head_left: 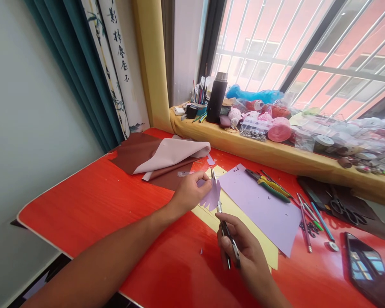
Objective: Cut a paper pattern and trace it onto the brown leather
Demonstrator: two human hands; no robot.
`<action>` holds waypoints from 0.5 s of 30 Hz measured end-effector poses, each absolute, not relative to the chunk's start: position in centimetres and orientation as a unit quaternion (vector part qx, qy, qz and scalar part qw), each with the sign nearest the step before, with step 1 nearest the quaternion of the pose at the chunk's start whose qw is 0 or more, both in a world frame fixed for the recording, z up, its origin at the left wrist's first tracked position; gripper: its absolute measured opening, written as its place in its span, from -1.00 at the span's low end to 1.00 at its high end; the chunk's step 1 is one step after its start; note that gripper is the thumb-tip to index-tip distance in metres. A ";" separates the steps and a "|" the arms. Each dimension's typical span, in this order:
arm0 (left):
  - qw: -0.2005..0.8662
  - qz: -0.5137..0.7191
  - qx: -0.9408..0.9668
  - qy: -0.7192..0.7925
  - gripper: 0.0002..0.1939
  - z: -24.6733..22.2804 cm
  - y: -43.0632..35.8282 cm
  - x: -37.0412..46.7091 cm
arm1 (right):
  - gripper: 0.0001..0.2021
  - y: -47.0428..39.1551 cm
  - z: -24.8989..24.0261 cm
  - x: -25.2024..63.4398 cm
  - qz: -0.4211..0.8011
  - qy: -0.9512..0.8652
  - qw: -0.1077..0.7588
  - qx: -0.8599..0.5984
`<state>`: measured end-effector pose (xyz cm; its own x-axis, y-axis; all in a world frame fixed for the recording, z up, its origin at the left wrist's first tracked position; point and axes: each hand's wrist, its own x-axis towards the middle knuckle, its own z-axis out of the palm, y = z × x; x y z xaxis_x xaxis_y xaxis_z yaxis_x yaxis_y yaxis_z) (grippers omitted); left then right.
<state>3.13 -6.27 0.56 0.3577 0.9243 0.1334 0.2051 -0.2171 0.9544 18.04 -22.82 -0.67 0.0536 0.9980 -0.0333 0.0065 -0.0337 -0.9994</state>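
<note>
My left hand (192,190) pinches a small piece of lilac paper (213,196) between thumb and fingers. The lower edge of this piece is cut into jagged points. In my right hand (240,244) is a pair of scissors (226,235) with dark handles, seen nearly edge-on. Their metal blades reach up to the paper piece, and a tip shows above it. Part of the blades is hidden behind the paper. Under both hands lie yellow sheets (261,241), with a larger lilac sheet (259,205) partly over them.
Brown and pale folded material (176,154) lies at the back left of the red table (93,201). Pliers (269,186), pencils (304,222), other scissors (343,207) and a phone (367,265) are to the right. A flask (217,98) stands on the cluttered windowsill.
</note>
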 end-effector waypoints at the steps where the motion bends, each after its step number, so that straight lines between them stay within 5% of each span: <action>1: 0.469 0.383 0.678 0.416 -0.75 0.6 -6.2 3.1 | -0.53 -22.8 -0.7 18.0 0.493 -0.479 0.503 -0.524; 15: 0.458 0.391 0.690 0.401 -0.67 0.9 -6.0 2.8 | -0.52 -22.1 -1.0 18.8 0.470 -0.442 0.516 -0.564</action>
